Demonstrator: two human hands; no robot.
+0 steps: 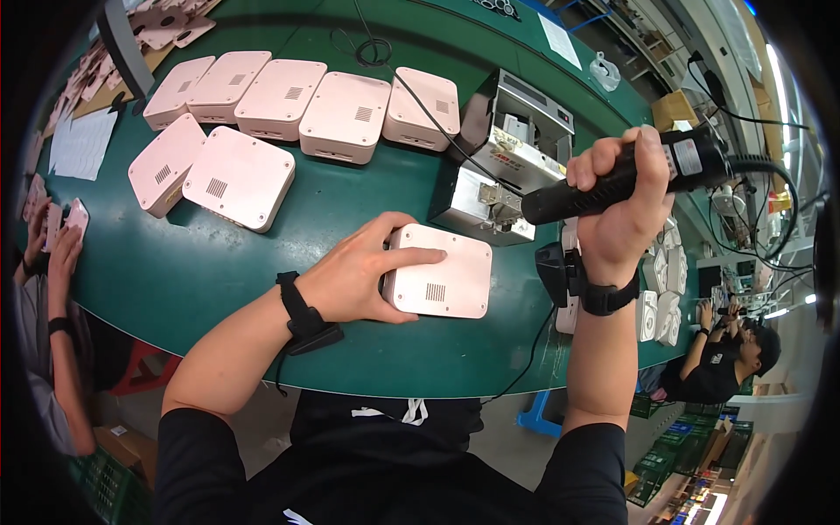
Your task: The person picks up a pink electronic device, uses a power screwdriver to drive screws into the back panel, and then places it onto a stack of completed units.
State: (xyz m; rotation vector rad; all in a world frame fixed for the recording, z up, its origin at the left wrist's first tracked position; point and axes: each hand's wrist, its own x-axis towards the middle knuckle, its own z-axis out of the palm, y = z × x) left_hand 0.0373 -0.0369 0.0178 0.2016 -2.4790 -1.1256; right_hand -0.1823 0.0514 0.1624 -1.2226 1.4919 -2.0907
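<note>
My left hand [354,267] grips a white square plastic box [464,271] by its left side. One finger lies across the top face; the other fingers and the thumb curl round its far and near edges. The box rests flat on the green table and has corner holes and a slotted vent. Raised to the right of it, my right hand [626,188] is wrapped round a black electric screwdriver [569,199]. The tool's tip end points left, over a screw feeder [490,197] with a metal front. Its cable leaves from the back end at the right.
Several similar white boxes [346,114] stand in a row at the far left, with two more white boxes [241,179] in front. A black cable [429,109] crosses above the table [350,359]. Co-workers sit at the left [57,262] and far right [713,367].
</note>
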